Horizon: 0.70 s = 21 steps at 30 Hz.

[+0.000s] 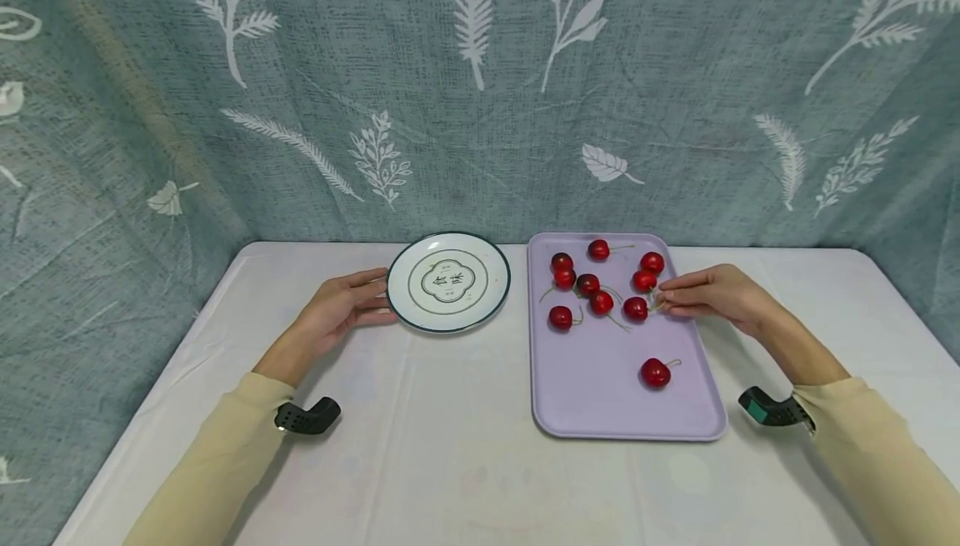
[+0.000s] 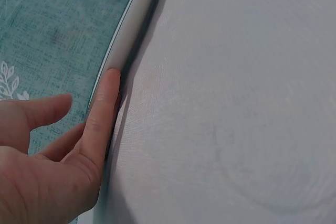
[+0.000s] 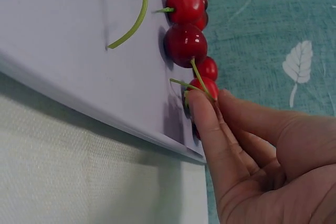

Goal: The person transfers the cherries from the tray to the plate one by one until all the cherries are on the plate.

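From the head view, I see a person reaching both hands over a white-covered worktop (image 1: 457, 404), with a blue-green leaf-printed cloth (image 1: 315, 54) hanging behind. The left hand (image 1: 341, 304) has its fingers straight, touching the left rim of a white plate (image 1: 491, 296) edged in dark blue-green. To the right of the plate, a little apart from it, lies a lilac tray (image 1: 585, 388) with ten red cherries on it, most of them in the far half; a lone cherry (image 1: 655, 373) sits nearer the person. The right hand (image 1: 720, 292) comes in across the tray's right edge, its fingertips close together just beside a dark red cherry (image 1: 635, 308), which lies to the left of them. The plate stands between the left hand and the tray.

From the left wrist, one straight finger lies against the outside of the plate's rim, its tip touching; another digit is held away from the edge, so the hand looks spread rather than gripping.

From the right wrist, thumb and finger pinch the end of a green stem (image 3: 201, 78) rising from the dark red cherry. That cherry rests just beyond the fingertips, touching a neighbouring cherry (image 3: 185, 6).
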Each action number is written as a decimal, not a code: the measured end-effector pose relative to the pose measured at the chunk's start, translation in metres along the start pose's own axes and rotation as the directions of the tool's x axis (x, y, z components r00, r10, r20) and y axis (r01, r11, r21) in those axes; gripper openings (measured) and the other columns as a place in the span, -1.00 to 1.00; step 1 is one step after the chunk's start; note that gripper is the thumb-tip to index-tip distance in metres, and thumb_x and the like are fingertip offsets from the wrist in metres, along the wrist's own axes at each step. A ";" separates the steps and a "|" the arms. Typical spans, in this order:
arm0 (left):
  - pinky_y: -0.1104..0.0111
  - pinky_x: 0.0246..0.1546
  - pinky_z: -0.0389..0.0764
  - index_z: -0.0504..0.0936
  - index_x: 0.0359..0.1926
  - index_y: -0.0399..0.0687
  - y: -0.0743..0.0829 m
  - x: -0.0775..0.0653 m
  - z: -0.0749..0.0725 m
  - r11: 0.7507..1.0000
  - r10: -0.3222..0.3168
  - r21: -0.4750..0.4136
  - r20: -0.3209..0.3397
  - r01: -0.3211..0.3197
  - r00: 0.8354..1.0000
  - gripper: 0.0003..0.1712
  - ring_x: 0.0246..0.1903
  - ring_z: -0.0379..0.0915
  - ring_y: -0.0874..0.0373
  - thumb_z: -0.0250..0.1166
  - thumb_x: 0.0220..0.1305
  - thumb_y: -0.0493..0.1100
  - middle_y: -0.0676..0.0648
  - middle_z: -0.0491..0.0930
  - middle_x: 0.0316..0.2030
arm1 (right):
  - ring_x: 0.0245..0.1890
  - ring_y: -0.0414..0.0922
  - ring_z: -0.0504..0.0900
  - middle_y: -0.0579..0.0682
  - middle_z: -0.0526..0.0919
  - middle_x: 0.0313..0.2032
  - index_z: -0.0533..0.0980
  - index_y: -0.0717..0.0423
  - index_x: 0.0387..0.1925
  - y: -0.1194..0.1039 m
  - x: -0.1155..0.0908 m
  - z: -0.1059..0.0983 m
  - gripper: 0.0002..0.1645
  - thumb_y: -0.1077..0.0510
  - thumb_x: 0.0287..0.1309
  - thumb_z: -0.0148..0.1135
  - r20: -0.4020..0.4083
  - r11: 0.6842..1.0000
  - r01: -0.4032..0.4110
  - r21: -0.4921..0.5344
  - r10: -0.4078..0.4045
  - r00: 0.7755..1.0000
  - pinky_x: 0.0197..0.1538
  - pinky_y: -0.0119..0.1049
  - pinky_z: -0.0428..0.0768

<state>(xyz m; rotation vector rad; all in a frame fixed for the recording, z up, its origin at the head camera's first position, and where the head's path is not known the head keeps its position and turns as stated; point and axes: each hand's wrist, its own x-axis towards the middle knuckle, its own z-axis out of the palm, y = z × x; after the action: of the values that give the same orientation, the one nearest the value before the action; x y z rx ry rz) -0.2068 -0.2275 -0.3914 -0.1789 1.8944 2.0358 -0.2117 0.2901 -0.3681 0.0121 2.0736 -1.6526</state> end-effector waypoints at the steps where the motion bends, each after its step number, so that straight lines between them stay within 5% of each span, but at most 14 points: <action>1: 0.26 0.02 0.69 0.04 0.50 -0.31 0.000 0.000 0.000 1.000 -0.001 0.006 0.000 0.001 1.000 -0.36 -0.21 0.64 0.22 0.02 0.50 -0.29 -0.33 0.37 0.20 | -0.19 -0.26 0.71 -0.04 0.72 -0.17 0.21 0.67 0.26 0.000 0.000 0.000 -0.46 0.36 0.39 0.04 -0.001 1.000 0.003 0.000 -0.003 1.000 0.01 -0.30 0.72; 8: 0.32 -0.02 0.71 0.00 0.51 -0.29 -0.001 -0.001 0.004 1.000 0.010 0.005 0.003 -0.010 1.000 -0.28 -0.22 0.65 0.25 0.08 0.42 -0.41 -0.41 0.09 0.42 | -0.22 -0.26 0.71 -0.05 0.73 -0.23 0.25 0.70 0.21 0.000 0.000 0.002 -0.48 0.38 0.35 0.08 -0.015 0.999 0.031 0.013 -0.031 0.999 -0.02 -0.31 0.73; 21: 0.33 -0.05 0.72 0.06 0.50 -0.27 -0.003 0.003 0.005 1.000 0.005 0.017 -0.039 -0.005 0.999 -0.23 -0.24 0.64 0.24 0.13 0.34 -0.50 -0.38 0.12 0.42 | -0.25 -0.28 0.71 -0.07 0.73 -0.23 0.29 0.68 0.20 -0.014 -0.003 0.008 -0.51 0.39 0.37 0.05 -0.045 0.994 0.073 -0.085 -0.077 0.996 -0.02 -0.29 0.73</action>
<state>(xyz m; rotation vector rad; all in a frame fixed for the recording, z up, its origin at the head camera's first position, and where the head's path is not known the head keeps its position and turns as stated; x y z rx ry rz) -0.2077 -0.2217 -0.3950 -0.2117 1.9372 2.0326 -0.2103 0.2798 -0.3555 -0.0552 2.2025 -1.6224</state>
